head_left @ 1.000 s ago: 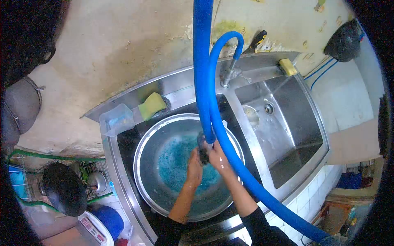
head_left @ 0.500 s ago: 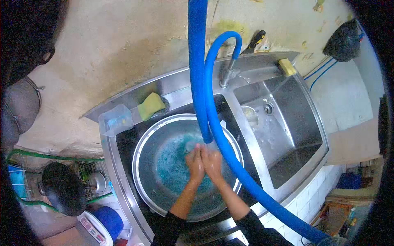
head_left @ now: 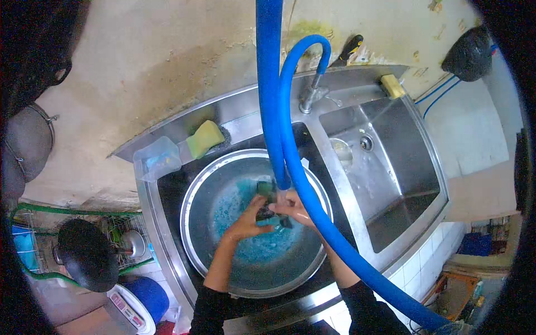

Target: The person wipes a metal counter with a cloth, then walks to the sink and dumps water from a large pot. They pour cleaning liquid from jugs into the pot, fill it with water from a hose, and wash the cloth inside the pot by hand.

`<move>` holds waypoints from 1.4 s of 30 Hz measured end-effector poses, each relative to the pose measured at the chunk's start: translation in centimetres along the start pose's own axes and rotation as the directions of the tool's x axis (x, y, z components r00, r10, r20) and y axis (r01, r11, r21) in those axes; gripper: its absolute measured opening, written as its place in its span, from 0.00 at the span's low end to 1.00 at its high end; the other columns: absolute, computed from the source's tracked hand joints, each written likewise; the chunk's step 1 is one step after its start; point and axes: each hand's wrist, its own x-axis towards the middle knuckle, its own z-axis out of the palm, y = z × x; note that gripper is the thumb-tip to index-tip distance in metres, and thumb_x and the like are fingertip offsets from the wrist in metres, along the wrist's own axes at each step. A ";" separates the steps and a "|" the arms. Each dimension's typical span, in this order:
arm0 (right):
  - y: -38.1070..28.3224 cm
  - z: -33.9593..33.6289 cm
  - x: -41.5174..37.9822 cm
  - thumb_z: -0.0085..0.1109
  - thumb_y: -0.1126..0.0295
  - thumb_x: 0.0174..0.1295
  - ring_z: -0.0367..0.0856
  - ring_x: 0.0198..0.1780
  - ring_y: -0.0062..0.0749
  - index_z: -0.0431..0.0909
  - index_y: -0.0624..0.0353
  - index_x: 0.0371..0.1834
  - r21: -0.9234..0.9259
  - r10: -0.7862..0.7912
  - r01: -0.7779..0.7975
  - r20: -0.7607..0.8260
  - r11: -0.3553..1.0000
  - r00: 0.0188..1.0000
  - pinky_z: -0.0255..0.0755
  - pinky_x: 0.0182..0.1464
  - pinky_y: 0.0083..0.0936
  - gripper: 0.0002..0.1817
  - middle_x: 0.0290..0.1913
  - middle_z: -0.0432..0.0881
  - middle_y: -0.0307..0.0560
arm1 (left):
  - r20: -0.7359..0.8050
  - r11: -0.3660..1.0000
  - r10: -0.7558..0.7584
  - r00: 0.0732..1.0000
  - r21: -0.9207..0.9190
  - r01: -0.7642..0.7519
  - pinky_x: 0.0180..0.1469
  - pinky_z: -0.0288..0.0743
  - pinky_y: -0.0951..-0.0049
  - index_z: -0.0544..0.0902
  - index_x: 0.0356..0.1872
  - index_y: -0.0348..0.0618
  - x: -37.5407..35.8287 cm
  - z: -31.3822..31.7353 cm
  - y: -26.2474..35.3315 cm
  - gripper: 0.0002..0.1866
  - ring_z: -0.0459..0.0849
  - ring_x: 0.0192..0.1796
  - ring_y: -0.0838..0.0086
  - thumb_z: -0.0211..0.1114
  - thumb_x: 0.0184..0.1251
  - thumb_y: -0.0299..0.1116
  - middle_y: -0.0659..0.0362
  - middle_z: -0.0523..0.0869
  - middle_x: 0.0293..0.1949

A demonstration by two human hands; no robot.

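Observation:
Over a big round metal basin (head_left: 192,245) of bluish soapy water (head_left: 240,192), both my hands work at a small dark green and black object (head_left: 264,190); its kind I cannot tell. My left hand (head_left: 250,219) curls round its left side, thumb pointing right. My right hand (head_left: 293,209) pinches it from the right, under the mouth of a thick blue hose (head_left: 270,111) from which water runs. A second loop of blue hose (head_left: 298,187) passes in front of my right wrist and hides part of it.
The basin stands in the left sink bowl. A yellow-green sponge (head_left: 205,137) and a clear plastic tub (head_left: 158,159) sit on the back ledge. A faucet (head_left: 309,100) rises between the bowls; another sponge (head_left: 392,87) lies by the right bowl (head_left: 416,162).
My hands were pressed together under the hose; now they are apart, with the dark object showing between them. My left hand has shifted left, and my right hand slightly right.

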 end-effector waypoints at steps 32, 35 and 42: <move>5.6 6.1 2.3 0.50 0.54 0.62 0.77 0.42 0.40 0.71 0.63 0.50 -0.243 -0.005 -0.160 -0.563 0.957 0.826 0.69 0.43 0.33 0.23 0.44 0.77 0.60 | -0.107 0.311 -0.462 0.880 -0.949 0.048 0.56 0.65 0.64 0.68 0.55 0.43 1.5 6.3 -5.7 0.23 0.71 0.55 0.66 0.46 0.67 0.48 0.55 0.75 0.49; 5.0 7.2 2.9 0.50 0.54 0.61 0.79 0.29 0.47 0.75 0.66 0.39 -0.425 -0.137 -0.164 -0.594 0.891 0.793 0.71 0.31 0.38 0.21 0.33 0.79 0.64 | -0.305 0.428 -0.654 0.693 -0.904 0.006 0.53 0.68 0.67 0.70 0.51 0.44 2.7 7.7 0.1 0.19 0.74 0.50 0.70 0.44 0.67 0.46 0.56 0.76 0.46; 6.6 6.9 2.9 0.49 0.58 0.60 0.73 0.16 0.54 0.77 0.67 0.27 -0.639 -0.269 -0.276 -0.621 0.718 0.737 0.68 0.22 0.42 0.20 0.16 0.74 0.59 | -0.155 0.446 -0.658 0.737 -0.869 0.216 0.42 0.69 0.66 0.73 0.39 0.42 3.4 7.3 -3.5 0.18 0.75 0.38 0.72 0.47 0.67 0.47 0.61 0.76 0.36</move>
